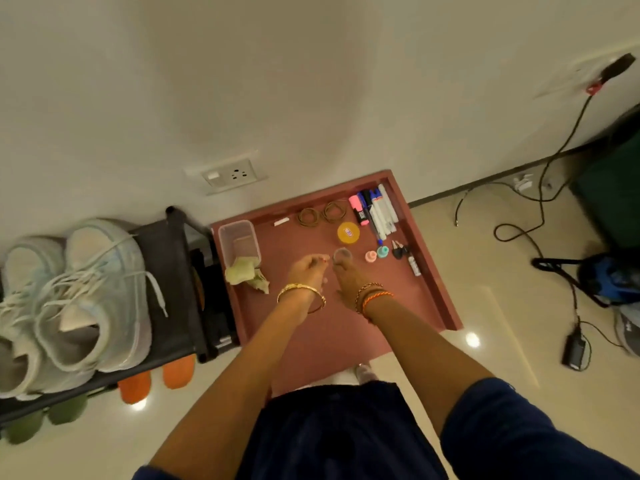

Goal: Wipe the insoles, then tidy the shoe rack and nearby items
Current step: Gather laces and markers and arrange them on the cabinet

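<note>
We see a warm, fairly dim indoor scene lit from overhead: two small bright glints of ceiling light sit on the glossy floor [512, 306], one beside the desk's [332, 334] near corner and one under the shoe rack [173, 282]. A broad soft shadow falls on the pale wall [277, 81] above the desk. We find the picture soft all over; both hands are slightly smeared by motion, and small items on the desk lack crisp edges. Wide-angle distortion bends the skirting line and stretches the sneakers [86, 292] at the left edge. The far right corner is dark and blurred.
</note>
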